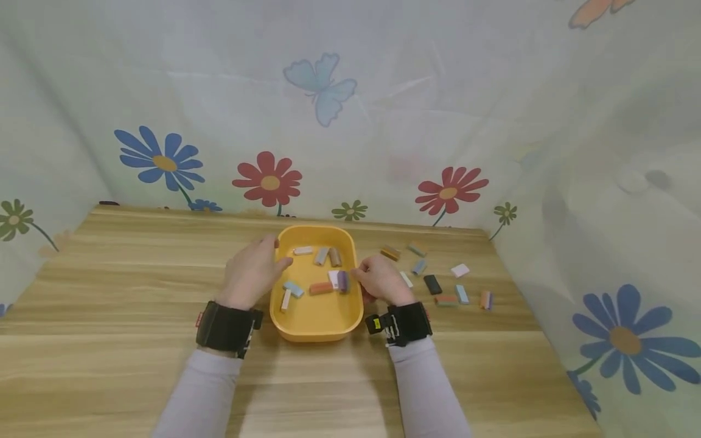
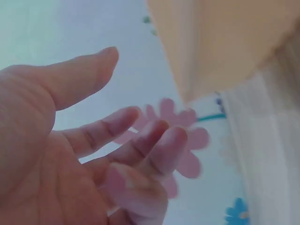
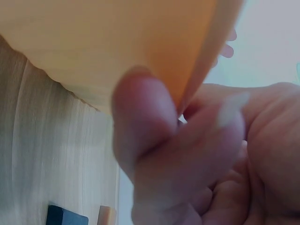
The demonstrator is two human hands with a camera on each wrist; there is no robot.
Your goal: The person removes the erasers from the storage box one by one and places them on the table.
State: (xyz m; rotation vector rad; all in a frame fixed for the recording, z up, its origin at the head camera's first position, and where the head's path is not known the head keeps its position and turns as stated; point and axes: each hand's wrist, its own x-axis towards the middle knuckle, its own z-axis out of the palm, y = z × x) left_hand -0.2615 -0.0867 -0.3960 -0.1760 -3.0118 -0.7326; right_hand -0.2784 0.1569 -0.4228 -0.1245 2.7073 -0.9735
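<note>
A yellow plastic bin (image 1: 317, 336) stands on the table with several small blocks inside, among them an orange one (image 1: 321, 288), a purple one (image 1: 343, 281), a light blue one (image 1: 293, 289) and a brown one (image 1: 335, 257). At the bin's right side, my right hand (image 1: 385, 280) pinches the rim between thumb and curled finger; the right wrist view shows the bin wall (image 3: 93, 37) running into that grip. My left hand (image 1: 249, 274) is beside the left rim. Its loosely bent fingers (image 2: 164, 150) hold nothing and stand apart from the bin in the left wrist view.
Right of the bin, several loose blocks lie scattered on the wooden table (image 1: 137, 340), including a black one (image 1: 432, 284), a white one (image 1: 460, 270) and an orange and purple one (image 1: 486, 300). A flower-printed curtain (image 1: 383, 79) encloses the table's back and sides.
</note>
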